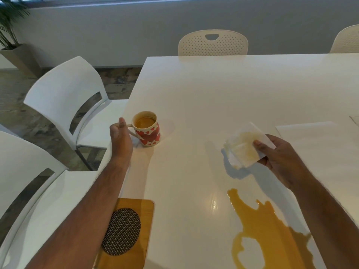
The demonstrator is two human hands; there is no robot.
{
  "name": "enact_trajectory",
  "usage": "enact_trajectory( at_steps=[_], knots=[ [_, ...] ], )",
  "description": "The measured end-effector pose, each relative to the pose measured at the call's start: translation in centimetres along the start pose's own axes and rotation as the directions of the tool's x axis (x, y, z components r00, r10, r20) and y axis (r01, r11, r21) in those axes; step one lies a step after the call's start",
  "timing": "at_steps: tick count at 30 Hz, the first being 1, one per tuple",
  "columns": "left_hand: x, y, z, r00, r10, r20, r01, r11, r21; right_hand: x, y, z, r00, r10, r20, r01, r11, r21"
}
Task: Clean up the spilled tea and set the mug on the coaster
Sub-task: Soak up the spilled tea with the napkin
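Observation:
A white mug with red hearts (148,131), holding some tea, stands upright near the left edge of the white table (213,90). My left hand (120,134) is at its handle, fingers curled; the grip itself is hidden behind the hand. My right hand (279,154) holds a folded, tea-stained white tissue (244,146) above the table. An orange-brown tea puddle (268,226) spreads over the near right part of the table. A wooden coaster with a dark woven oval (126,232) lies at the near left edge, partly under my left forearm.
White chairs stand along the left side (64,98) and beyond the far edge (212,43). A white sheet of paper (314,136) lies on the table to the right. A potted plant (9,26) stands in the far left corner.

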State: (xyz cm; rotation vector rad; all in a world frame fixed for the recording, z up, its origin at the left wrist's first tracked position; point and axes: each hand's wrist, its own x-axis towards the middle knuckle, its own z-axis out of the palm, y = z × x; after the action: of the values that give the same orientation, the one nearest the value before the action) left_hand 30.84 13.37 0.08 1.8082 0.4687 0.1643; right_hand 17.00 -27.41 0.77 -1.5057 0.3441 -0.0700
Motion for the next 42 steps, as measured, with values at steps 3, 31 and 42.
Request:
enact_trajectory(
  at_steps=[3, 31, 42],
  knots=[
    [-1.7, 0.2, -0.4, 0.995, 0.087, -0.048, -0.085, 0.995, 0.048, -1.4, 0.2, -0.8, 0.995, -0.094, -0.028, 0.085, 0.972, -0.219],
    [-26.0, -7.0, 1.2, 0.773, 0.354, 0.526, -0.624, 0.571, 0.533, -9.8, 3.1, 1.2, 0.85, -0.189, 0.492, 0.527, 0.327, -0.784],
    [-28.1, -9.5, 0.6, 0.76, 0.29, 0.581, -0.647, 0.428, 0.632, -14.0, 3.1, 0.2, 0.812, -0.083, 0.577, 0.577, 0.254, -0.776]
  ],
)
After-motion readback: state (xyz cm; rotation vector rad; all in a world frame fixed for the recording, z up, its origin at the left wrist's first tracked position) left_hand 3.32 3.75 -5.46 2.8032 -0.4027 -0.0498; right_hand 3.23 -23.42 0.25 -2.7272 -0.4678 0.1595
